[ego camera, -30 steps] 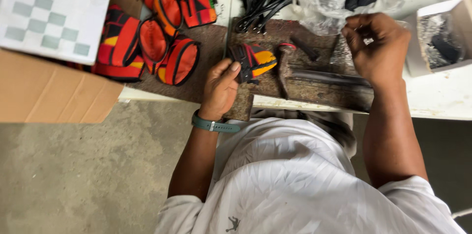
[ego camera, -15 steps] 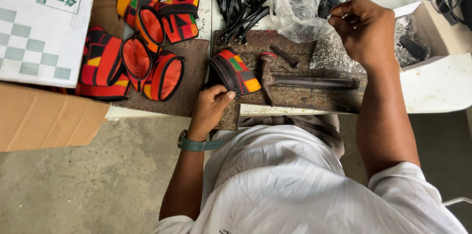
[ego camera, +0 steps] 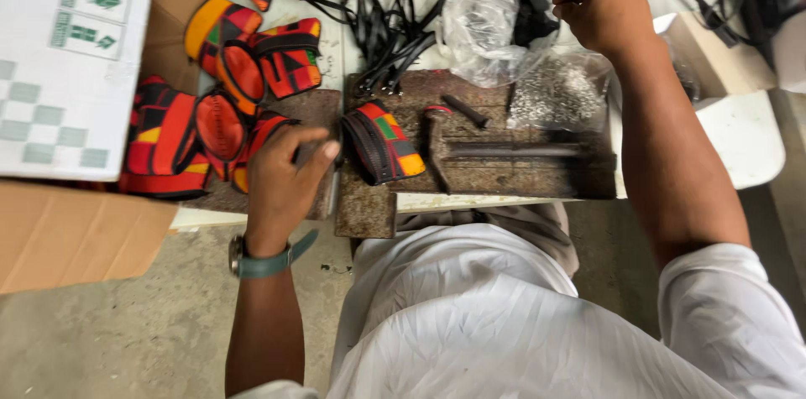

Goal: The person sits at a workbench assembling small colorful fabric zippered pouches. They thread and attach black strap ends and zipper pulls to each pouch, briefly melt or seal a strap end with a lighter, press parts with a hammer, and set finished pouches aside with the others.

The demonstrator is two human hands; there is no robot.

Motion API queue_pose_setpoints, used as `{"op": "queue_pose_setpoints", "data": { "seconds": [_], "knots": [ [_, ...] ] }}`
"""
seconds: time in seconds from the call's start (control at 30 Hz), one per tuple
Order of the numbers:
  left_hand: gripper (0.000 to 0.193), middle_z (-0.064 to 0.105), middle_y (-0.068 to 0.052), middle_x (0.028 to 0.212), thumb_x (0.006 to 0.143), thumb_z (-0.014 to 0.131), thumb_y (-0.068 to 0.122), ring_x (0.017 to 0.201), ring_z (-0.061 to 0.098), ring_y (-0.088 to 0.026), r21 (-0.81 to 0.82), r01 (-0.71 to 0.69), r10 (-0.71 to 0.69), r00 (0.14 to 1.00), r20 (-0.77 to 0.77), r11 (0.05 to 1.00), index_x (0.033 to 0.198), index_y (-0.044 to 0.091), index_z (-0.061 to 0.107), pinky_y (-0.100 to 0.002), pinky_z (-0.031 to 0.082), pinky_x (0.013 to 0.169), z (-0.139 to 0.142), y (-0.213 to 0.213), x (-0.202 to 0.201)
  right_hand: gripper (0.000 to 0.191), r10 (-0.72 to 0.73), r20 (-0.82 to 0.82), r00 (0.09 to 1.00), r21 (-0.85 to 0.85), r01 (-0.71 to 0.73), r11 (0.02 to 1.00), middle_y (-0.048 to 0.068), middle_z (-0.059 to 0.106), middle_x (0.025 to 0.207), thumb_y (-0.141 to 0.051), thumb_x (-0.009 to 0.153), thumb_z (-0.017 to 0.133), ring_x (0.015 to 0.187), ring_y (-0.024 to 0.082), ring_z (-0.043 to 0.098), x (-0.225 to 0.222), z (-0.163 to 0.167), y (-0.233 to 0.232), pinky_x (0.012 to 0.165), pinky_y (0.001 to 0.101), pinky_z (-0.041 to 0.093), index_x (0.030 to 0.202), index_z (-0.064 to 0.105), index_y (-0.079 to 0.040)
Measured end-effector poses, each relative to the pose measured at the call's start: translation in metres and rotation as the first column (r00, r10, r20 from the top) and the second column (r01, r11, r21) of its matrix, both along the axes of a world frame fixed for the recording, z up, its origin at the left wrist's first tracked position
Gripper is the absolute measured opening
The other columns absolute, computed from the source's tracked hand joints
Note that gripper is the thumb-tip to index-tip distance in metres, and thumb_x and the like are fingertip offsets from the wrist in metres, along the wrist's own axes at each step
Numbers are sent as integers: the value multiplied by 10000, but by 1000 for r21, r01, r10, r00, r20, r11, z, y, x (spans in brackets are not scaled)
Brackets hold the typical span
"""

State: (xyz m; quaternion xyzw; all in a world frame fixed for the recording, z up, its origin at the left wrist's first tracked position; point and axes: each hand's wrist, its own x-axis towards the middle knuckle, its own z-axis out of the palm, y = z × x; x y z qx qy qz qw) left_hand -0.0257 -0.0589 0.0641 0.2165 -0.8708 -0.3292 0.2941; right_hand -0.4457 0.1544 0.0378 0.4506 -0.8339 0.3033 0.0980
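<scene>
Patterned fabric pouch [ego camera: 384,140], striped red, orange, green and black with a dark zip edge, is seen lying on a worn wooden block [ego camera: 504,168] near the front edge of the worktable [ego camera: 739,135]. The left hand [ego camera: 281,172] is set just beside it, fingers curled over the block's left edge, thumb stretched toward the pouch; whether anything is gripped cannot be told. The right hand [ego camera: 600,9] is raised at the far side, fingers pinched shut over a clear plastic bag [ego camera: 491,30]. A hammer [ego camera: 495,150] is laid across the block. More pouches [ego camera: 222,105] are heaped to the left, black straps [ego camera: 390,21] behind, cardboard boxes [ego camera: 71,63] crowding the left edge. Bare room is left only along the block's near edge.
</scene>
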Motion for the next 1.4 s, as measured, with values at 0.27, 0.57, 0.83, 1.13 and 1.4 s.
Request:
{"op": "queue_pose_setpoints", "data": {
  "seconds": [0.27,0.57,0.83,1.13,1.4],
  "knots": [
    [192,764,-139,914,936,758,191,831,749,-265,-167,229,-212,970,116,959,942,3,722,-373,568,757,32,-44,-95,276,-209,-181,961,89,228,970,131,749,878,-292,785,870,768,375,704,18,1,-50,699,495,557,1007,806,-140],
    [149,711,-253,942,887,737,138,861,708,-409,-333,278,-17,789,614,901,916,-8,725,-482,584,740,2,-40,-210,110,-28,156,987,-250,67,966,140,761,956,-68,958,745,892,217,763,11,3,-29,828,341,597,982,682,19],
    [69,745,-191,819,742,819,60,782,749,-313,-208,182,-75,895,439,961,792,42,774,-402,594,770,8,-57,-209,189,337,434,836,-579,-28,815,126,662,1036,136,1057,517,869,166,715,4,-9,-3,794,300,639,1227,489,59],
    [191,722,-43,747,765,884,111,664,661,-128,436,66,-75,997,5,898,777,39,708,-297,566,636,29,-87,-174,167,398,529,750,-639,43,768,64,637,972,104,1024,512,749,105,610,32,-25,-2,651,237,522,1161,498,10],
    [193,687,-51,774,871,844,61,671,648,-105,532,496,-289,857,-427,686,850,38,654,-269,579,648,12,-45,-181,258,426,526,736,-539,-100,836,-7,643,877,-112,920,857,735,70,585,124,-23,-36,624,216,467,1095,680,-41]
  ]
}}
